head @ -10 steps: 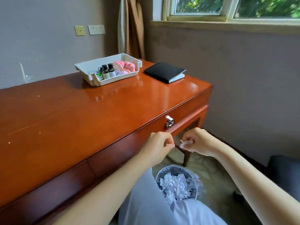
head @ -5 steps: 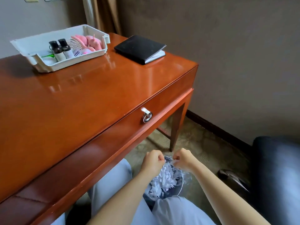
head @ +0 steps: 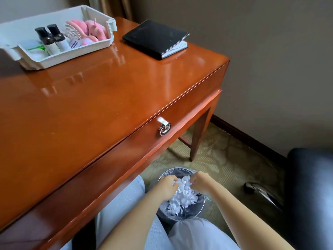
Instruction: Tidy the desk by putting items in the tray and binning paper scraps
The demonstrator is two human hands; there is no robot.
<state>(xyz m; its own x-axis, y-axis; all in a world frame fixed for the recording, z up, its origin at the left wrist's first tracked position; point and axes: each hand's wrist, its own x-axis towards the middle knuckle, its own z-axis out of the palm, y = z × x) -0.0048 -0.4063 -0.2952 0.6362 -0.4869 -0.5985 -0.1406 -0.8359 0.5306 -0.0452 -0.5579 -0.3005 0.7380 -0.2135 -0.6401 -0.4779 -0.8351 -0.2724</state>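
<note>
Since the left hand (head: 168, 187) and right hand (head: 200, 182) have dropped from the bench (head: 93, 109) edge into the bin (head: 197, 212), fingers curled over its paper scraps (head: 183, 196) with any pinch impossible to tell, binning seems nearly done, the tray (head: 59, 60) already filled far-left.

Closed black soft-cover notebook (head: 155, 37) lies flat at 12 o'clock. Beige fabric curtain (head: 115, 6) hangs at 11 o'clock. Plain grey-brown wall (head: 270, 51) occupies 1 to 2 o'clock, with a dark wooden skirting board (head: 248, 137) along its foot. Green patterned carpet (head: 225, 159) noted at 3 o'clock. Dark upholstered chair (head: 310, 186) stands at 4 o'clock.
</note>
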